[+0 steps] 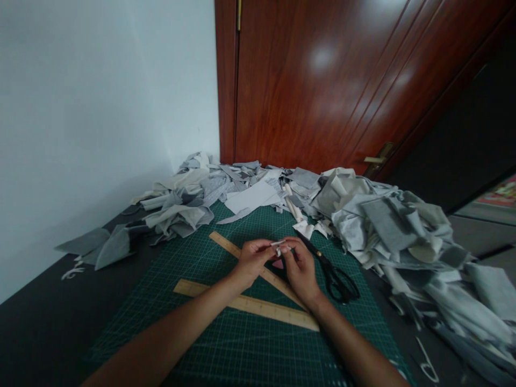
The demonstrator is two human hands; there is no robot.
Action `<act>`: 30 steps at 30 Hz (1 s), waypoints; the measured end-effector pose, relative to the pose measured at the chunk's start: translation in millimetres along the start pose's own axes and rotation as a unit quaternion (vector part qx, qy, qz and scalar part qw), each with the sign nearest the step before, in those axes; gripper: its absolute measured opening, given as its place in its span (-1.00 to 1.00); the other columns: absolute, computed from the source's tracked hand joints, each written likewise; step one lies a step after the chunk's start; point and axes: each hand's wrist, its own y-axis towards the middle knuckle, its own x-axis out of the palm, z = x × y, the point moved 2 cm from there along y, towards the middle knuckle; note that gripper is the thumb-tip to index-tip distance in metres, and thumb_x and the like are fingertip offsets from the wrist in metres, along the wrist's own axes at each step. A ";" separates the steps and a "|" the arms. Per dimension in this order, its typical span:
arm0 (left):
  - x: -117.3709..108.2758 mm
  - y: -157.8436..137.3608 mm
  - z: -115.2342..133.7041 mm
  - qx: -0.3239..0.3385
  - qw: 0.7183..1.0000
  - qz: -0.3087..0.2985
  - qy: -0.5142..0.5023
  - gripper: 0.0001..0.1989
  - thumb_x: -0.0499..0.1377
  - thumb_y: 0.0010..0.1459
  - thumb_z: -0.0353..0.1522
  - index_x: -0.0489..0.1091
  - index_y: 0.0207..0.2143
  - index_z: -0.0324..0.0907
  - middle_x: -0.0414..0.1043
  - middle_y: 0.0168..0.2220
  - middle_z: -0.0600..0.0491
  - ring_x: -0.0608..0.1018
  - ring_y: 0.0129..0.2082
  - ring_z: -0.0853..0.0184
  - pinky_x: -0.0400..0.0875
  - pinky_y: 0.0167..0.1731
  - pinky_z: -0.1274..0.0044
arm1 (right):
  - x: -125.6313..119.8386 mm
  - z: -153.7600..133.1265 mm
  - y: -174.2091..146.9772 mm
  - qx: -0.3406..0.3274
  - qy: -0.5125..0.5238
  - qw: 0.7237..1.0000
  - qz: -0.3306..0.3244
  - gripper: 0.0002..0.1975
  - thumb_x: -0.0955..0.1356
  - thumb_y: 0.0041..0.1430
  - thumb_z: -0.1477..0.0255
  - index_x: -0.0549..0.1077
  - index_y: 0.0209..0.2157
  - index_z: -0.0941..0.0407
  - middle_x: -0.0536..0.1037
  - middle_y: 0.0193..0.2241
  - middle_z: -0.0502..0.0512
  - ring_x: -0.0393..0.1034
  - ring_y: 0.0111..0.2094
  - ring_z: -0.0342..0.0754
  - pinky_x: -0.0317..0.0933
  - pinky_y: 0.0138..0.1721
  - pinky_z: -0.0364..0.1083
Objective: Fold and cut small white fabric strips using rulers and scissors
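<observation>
My left hand (255, 255) and my right hand (298, 262) meet above the cutting mat (242, 355). Between their closed fingertips is a small strip of whitish fabric (278, 248), mostly covered by the fingers. Below the hands, a wooden ruler (226, 243) lies slanted across the mat. A second wooden ruler (274, 310) crosses beneath my forearms. Just right of my right hand rest black-handled scissors (337, 279), their blades pointing away from me. A small pinkish piece (278, 264) shows under the hands; its kind I cannot make out.
Grey and white fabric scraps are heaped along the back, on the left (179, 219) and high on the right (387, 226). A flat white piece (253, 198) lies at the mat's far edge. Behind stand a white wall (100, 97) and a wooden door (298, 80).
</observation>
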 end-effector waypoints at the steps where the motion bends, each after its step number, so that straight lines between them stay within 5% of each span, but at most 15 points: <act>1: -0.9 0.5 -0.9 0.005 1.000 0.006 -0.002 -0.66 0.51 -0.08 -0.16 0.63 -0.39 -0.24 0.58 -0.43 0.02 0.56 -0.42 0.33 0.48 -0.36 0.53 | 0.3 -0.5 -0.5 -0.001 -0.001 1.000 -0.002 -0.81 0.32 0.38 0.28 0.53 -0.26 0.02 0.54 -0.21 0.12 0.49 -0.17 0.05 0.45 -0.18 0.05; 12: -0.8 -1.5 -3.2 -0.011 0.999 -0.007 -0.033 -0.56 0.49 -0.06 -0.10 0.63 -0.31 -0.29 0.56 -0.44 -0.02 0.57 -0.47 0.30 0.57 -0.38 0.41 | 2.0 1.2 -0.6 -0.015 0.009 1.000 0.009 -0.85 0.33 0.38 0.34 0.53 -0.27 0.03 0.56 -0.22 0.10 0.49 -0.15 0.04 0.40 -0.07 0.07; 16: -3.0 0.0 -5.0 -0.003 0.999 0.024 -0.047 -0.58 0.51 -0.07 -0.12 0.62 -0.33 -0.28 0.57 -0.43 0.00 0.55 -0.47 0.35 0.52 -0.39 0.50 | 3.2 4.1 -4.6 0.008 0.014 1.000 -0.023 -0.82 0.32 0.40 0.31 0.54 -0.23 0.03 0.52 -0.06 0.17 0.47 -0.09 0.06 0.43 -0.25 0.00; 19: -5.1 1.7 -6.9 -0.001 0.997 0.052 -0.061 -0.59 0.52 -0.10 -0.13 0.61 -0.38 -0.29 0.54 -0.46 0.03 0.51 -0.48 0.40 0.45 -0.43 0.57 | 0.8 3.3 -6.4 -0.048 -0.057 0.997 -0.037 -0.80 0.30 0.41 0.33 0.56 -0.24 0.01 0.49 0.04 0.17 0.40 0.02 0.11 0.37 -0.16 0.06; 23: -7.6 4.1 -7.8 -0.013 0.993 0.073 -0.095 -0.56 0.54 -0.16 -0.10 0.57 -0.42 -0.26 0.52 -0.45 0.05 0.51 -0.46 0.40 0.42 -0.45 0.58 | -3.7 -0.9 -4.5 -0.152 -0.144 0.976 -0.058 -0.81 0.30 0.43 0.37 0.56 -0.23 -0.01 0.55 -0.09 0.10 0.39 -0.03 0.08 0.19 0.00 0.13; 30: -13.0 9.3 -6.4 -0.045 0.988 0.069 -0.130 -0.52 0.58 -0.28 -0.13 0.49 -0.47 -0.25 0.50 -0.44 0.06 0.52 -0.42 0.36 0.48 -0.40 0.52 | -5.3 0.5 1.4 -0.163 -0.132 0.967 -0.146 -0.82 0.27 0.46 0.38 0.52 -0.17 0.00 0.60 -0.20 0.07 0.41 -0.12 0.06 0.14 -0.05 0.11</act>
